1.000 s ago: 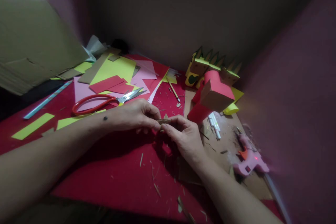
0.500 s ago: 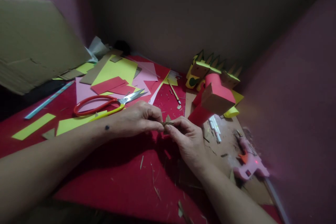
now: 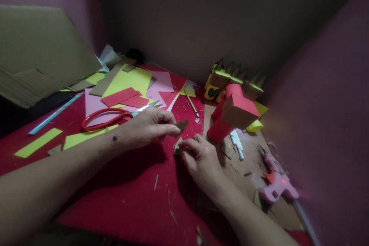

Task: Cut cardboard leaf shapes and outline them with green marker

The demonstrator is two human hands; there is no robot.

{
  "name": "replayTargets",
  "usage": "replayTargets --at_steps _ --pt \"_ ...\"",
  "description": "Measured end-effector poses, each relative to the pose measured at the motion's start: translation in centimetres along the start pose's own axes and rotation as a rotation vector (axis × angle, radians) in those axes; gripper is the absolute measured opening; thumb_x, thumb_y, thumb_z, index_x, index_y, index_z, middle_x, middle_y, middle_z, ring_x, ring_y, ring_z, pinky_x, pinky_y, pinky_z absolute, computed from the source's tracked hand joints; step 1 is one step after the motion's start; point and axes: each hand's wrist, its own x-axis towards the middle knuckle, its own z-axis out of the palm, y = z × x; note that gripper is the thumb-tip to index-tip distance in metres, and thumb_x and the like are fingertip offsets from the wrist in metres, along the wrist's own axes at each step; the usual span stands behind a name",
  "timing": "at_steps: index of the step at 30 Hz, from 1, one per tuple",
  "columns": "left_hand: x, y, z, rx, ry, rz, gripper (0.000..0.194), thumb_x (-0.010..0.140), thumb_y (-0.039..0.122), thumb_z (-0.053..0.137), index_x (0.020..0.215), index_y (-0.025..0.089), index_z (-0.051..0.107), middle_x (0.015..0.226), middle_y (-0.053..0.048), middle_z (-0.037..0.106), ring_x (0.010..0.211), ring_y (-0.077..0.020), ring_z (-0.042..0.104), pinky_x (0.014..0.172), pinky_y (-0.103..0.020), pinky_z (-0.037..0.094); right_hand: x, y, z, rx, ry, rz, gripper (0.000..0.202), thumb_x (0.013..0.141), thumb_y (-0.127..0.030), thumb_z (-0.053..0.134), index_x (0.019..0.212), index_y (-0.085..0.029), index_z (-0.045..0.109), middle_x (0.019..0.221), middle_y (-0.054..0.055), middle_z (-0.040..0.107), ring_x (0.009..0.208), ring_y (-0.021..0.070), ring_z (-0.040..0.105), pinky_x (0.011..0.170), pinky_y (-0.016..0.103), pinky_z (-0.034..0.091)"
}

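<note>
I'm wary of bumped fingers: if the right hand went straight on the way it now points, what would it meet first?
The right hand would probably meet the left hand first, up and to the left in the picture; their depths are unclear.

Red tabletop (image 3: pixel 123 203): under left hand (image 3: pixel 157 125) and right hand (image 3: pixel 198 157); slivers (image 3: pixel 156 182) scattered nearer the wearer.
Layered coloured paper (image 3: pixel 127 82): beyond left hand.
Scissors (image 3: pixel 135 113): just beyond left hand, partly over paper.
Striped stick (image 3: pixel 54 114), yellow strip (image 3: pixel 39 143): well left of left hand.
Pencil (image 3: pixel 192 104): beyond both hands.
Cardboard sheet (image 3: pixel 250 152): flat, right of right hand.
</note>
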Motion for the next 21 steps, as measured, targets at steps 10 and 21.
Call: replayTargets --at_steps 10,21 --pt "0.1 -1.5 1.5 0.001 -0.211 -0.02 0.03 0.076 0.051 0.069 0.068 0.022 0.073 0.059 0.001 0.066 0.058 -0.0145 0.059 0.055 -0.027 0.04 0.7 -2.3 -1.1 0.651 0.052 0.257 0.009 0.083 -0.031 0.086 0.075 -0.027 0.085 0.074 0.001 0.079 0.071 0.0186 0.071 0.072 0.034 0.059" --pt "-0.3 -0.5 1.1 -0.001 -0.394 -0.116 0.036 0.078 0.049 0.074 0.057 0.023 0.061 0.056 0.002 0.057 0.054 -0.0134 0.048 0.052 -0.029 0.034 0.9 -1.8 -1.0 0.907 -0.023 0.539 0.026 0.062 -0.038 0.097 0.054 -0.023 0.077 0.046 -0.004 0.059 0.046 0.0109 0.045 0.048 0.027 0.035"
